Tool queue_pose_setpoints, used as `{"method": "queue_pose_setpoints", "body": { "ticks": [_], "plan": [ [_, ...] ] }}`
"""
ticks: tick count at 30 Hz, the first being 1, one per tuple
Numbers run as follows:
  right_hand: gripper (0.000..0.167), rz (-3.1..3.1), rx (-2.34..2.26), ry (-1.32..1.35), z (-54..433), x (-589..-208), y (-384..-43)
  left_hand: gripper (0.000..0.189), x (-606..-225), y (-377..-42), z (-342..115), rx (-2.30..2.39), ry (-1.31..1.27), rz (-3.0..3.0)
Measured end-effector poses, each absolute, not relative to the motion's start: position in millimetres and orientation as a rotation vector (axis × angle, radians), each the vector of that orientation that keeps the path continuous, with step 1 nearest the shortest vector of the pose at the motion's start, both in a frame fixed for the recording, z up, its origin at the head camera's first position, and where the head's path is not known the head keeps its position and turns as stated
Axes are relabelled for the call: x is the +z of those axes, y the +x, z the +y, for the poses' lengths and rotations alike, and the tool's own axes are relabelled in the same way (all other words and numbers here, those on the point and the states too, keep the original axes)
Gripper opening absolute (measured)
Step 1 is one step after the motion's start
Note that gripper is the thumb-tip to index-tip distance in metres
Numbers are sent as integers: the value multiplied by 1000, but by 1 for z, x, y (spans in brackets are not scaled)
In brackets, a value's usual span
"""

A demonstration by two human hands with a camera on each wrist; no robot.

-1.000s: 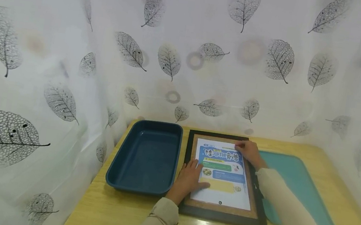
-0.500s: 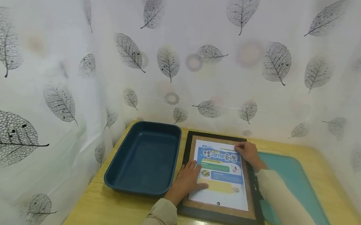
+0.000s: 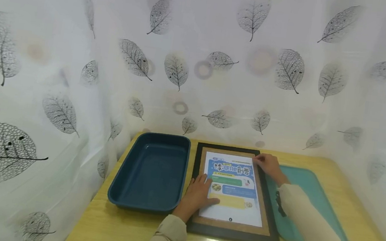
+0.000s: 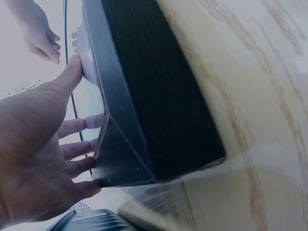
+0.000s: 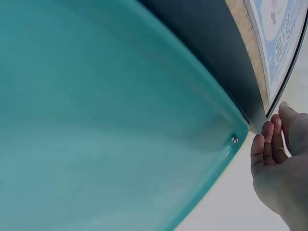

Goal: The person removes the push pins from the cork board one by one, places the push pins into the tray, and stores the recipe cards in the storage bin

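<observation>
A sheet of paper (image 3: 230,212) printed with coloured blocks and large characters lies on a cork board (image 3: 252,228) with a black frame. My left hand (image 3: 197,196) rests spread over the sheet's left edge, fingers straight; in the left wrist view its fingertips (image 4: 86,166) reach over the black frame (image 4: 159,96). At the sheet's top right corner, my right hand (image 3: 270,166) has its thumb and fingers bent together. From the right wrist view, this hand (image 5: 284,159) is beside the board's corner; I cannot tell whether anything small is between its fingertips.
To the left of the board stands a deep dark blue tray (image 3: 151,172). A flat teal tray (image 3: 308,205) lies to its right, under my right forearm, with a small shiny piece (image 5: 234,138) in its corner. A leaf-printed curtain (image 3: 191,75) surrounds the wooden table (image 3: 126,234).
My right hand's fingertips have shifted slightly right, off the sheet's top right corner. My left hand stays in place on the sheet. The head view has tilted and turned a little.
</observation>
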State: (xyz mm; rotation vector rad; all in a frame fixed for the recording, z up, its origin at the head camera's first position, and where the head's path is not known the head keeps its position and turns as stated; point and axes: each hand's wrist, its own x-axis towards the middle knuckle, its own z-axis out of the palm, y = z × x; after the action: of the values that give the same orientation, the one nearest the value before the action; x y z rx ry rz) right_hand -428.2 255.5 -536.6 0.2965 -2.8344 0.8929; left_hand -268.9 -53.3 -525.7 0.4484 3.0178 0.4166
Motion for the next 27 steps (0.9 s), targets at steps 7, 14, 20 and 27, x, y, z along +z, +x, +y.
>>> {"method": "queue_pose_setpoints", "body": {
  "ticks": [7, 14, 20, 27],
  "plan": [
    [19, -2814, 892, 342, 268, -532, -425, 82, -530, -274, -54, 413, 443, 3022],
    [21, -2816, 895, 353, 278, -528, -414, 82, -533, -274, -55, 428, 451, 3013],
    [19, -2814, 896, 342, 288, -530, -410, 82, -534, -273, -54, 431, 452, 3021],
    [19, -2819, 830, 338, 301, -535, -405, 83, -534, -273, -53, 403, 468, 3027]
  ]
}}
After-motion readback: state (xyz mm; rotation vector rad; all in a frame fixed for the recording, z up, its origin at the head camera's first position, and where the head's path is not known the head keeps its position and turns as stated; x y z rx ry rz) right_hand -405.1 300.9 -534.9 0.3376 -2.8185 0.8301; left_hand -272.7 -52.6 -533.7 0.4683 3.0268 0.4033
